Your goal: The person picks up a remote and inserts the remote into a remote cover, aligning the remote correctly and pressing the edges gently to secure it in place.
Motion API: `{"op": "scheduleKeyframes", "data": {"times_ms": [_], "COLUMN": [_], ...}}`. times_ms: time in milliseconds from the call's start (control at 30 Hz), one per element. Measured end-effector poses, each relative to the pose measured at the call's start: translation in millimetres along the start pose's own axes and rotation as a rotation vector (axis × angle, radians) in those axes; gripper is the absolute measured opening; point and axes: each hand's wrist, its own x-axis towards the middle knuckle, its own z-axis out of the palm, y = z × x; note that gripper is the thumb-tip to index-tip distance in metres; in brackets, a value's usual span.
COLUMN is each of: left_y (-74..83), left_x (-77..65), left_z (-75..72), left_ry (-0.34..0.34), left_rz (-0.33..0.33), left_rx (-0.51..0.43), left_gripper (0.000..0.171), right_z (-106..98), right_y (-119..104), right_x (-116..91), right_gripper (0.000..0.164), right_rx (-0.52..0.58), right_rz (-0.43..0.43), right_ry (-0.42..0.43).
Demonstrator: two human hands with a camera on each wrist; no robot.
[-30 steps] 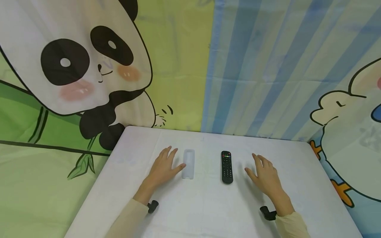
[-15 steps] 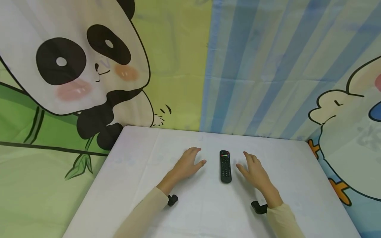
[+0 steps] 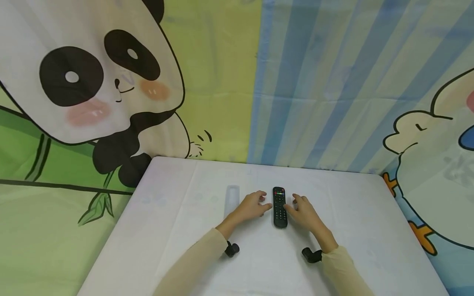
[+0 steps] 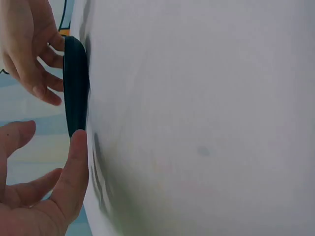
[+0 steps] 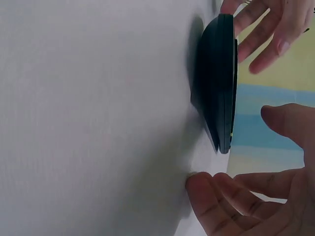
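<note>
A black remote control (image 3: pixel 279 218) lies on the white table with its buttons facing up, between the two hands. My left hand (image 3: pixel 251 207) is at its left side, thumb and fingers bent loosely and holding nothing. On the other side my right hand (image 3: pixel 305 213) is also loosely bent, its thumb overlapping the remote's right edge in the head view. The left wrist view shows the side of the remote (image 4: pixel 75 88) with a left fingertip right by its near end. In the right wrist view, right fingers (image 5: pixel 202 189) hover beside the remote (image 5: pixel 216 83).
A translucent plastic sleeve or tray (image 3: pixel 232 195) lies left of the remote, its lower part hidden behind the left hand. The white table (image 3: pixel 148 246) runs back to a printed curtain (image 3: pixel 214 82) with a panda and stripes.
Both hands have moved inward to the remote, the left one rightward across the translucent piece and the right one leftward. Their fingers are more bent now. The remote stays in place.
</note>
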Motion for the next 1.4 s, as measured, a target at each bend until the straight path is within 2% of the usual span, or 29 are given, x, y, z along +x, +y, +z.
{"op": "scheduleKeyframes", "data": {"times_ms": [133,233,600,800,1000,1167,1400], "left_y": [5.2,7.3,15.9,16.7,13.3,9.2,1.2], "left_x": [2.6,4.9,11.1,9.6,2.2,-9.1,-25.1], "left_z": [10.3,16.5,25.8,26.7,19.7,6.6,-11.4], "left_ry": [-0.039,-0.045,-0.062,-0.036,0.011,0.05,0.103], "left_rz": [-0.09,-0.122,-0.16,-0.17,-0.136,-0.118,-0.059], "left_rx": [-0.158,-0.237,-0.275,-0.255,-0.227,-0.225,-0.281], "left_gripper": [0.054,0.051,0.041,0.039,0.043,0.045,0.045], "right_z": [4.3,6.0,11.2,13.0,17.1,21.4,27.7], "right_y": [-2.1,-2.6,-3.1,-2.6,-8.1,-18.4,-33.3], "right_x": [3.6,5.2,7.7,5.8,3.3,2.6,7.0], "right_gripper": [0.06,0.058,0.047,0.047,0.052,0.054,0.055], "right_rx": [0.027,0.044,0.079,0.222,0.384,0.455,0.553], "right_rz": [0.013,0.029,0.017,0.093,0.137,0.081,0.003], "right_ry": [-0.017,-0.043,-0.068,-0.09,-0.093,-0.113,-0.14]}}
